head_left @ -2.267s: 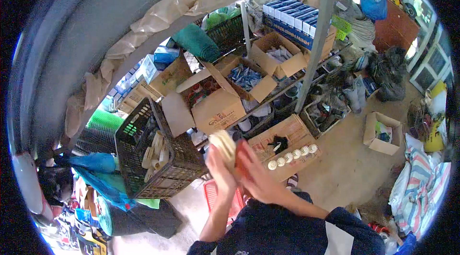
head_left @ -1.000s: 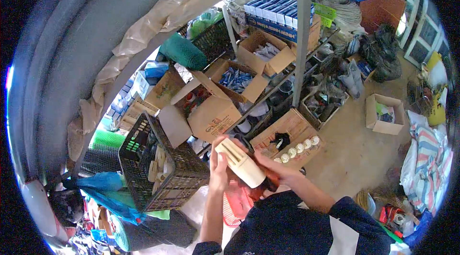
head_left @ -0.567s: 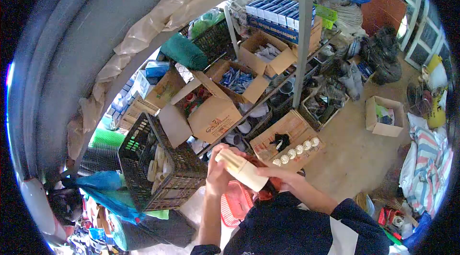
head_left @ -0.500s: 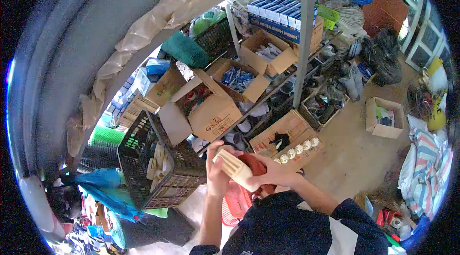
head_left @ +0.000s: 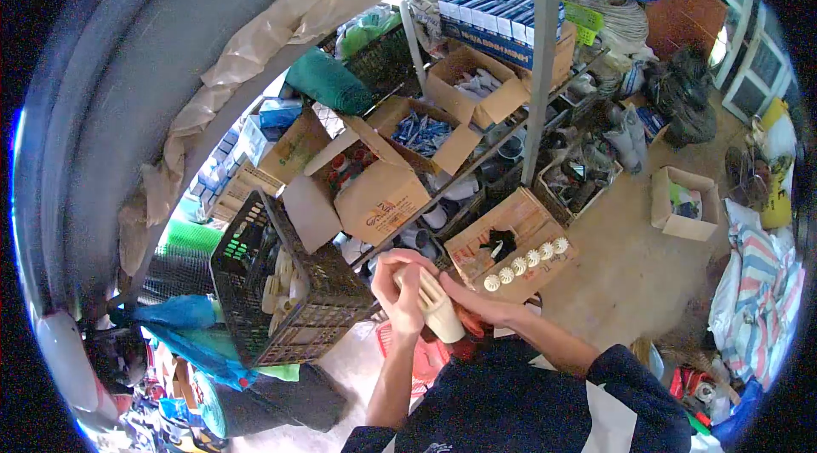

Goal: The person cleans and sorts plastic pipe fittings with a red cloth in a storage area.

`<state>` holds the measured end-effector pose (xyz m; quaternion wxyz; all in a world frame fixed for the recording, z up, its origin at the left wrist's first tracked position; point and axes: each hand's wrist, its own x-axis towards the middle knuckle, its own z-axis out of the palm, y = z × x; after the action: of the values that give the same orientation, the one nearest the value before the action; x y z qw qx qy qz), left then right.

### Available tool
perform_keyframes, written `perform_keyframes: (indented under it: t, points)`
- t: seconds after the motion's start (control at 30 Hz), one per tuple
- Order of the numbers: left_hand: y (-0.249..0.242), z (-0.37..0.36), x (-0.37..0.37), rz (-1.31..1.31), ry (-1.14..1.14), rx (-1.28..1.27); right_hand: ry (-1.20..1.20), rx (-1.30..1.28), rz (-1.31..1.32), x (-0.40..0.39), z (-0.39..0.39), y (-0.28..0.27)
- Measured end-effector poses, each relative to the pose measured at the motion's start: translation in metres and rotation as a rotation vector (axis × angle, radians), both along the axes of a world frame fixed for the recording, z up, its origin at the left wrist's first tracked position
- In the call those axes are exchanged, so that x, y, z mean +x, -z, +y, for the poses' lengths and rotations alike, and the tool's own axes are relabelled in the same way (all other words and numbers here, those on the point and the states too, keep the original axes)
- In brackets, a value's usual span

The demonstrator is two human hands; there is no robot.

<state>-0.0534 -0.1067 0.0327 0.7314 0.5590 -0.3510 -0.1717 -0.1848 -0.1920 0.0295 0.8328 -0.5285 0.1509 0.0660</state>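
Note:
A cream-coloured ribbed piece (head_left: 436, 310) is held in front of the chest, tilted, its slotted end up. My left hand (head_left: 402, 287) wraps its fingers round the upper end and side. My right hand (head_left: 477, 302) is closed against the other side, with something reddish-brown (head_left: 468, 320) beneath it, partly hidden. Beyond my hands, a cardboard box (head_left: 511, 232) carries a row of several cream fluted round pieces (head_left: 519, 266) and a small black item (head_left: 499, 244).
A black crate (head_left: 315, 317) with cream pieces stands at the left. Behind is a rack with open cartons (head_left: 383, 202) and a metal post (head_left: 541, 70). A red basket (head_left: 425, 359) sits below my hands. Another open carton (head_left: 683, 223) stands on the floor at the right.
The cream piece has turned more upright. My left hand's fingers have closed further over its upper end, and my right hand has shifted up along its side.

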Motion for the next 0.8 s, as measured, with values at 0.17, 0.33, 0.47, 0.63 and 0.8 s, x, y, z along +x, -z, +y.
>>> perform_keyframes:
  t: [0.17, 0.33, 0.47, 0.63, 0.8]
  points:
    - [0.018, -0.005, 0.024, -0.056, -0.287, 0.040, 0.160, -0.423, -0.238, -0.004, 0.009, 0.013]
    - [0.035, -0.003, 0.020, 0.042, -0.325, -0.022, 0.237, -0.786, -0.443, -0.002, 0.012, 0.036]
    - [0.028, 0.002, 0.000, 0.106, -0.154, -0.128, 0.061, -0.532, -0.237, -0.021, 0.007, 0.032]
    - [0.029, -0.006, -0.009, -0.109, 0.039, -0.219, -0.252, 0.090, -0.029, -0.016, 0.012, 0.101]
    - [0.031, -0.017, -0.006, -0.491, 0.125, -0.154, -0.355, 0.962, -0.509, -0.026, 0.013, 0.080]
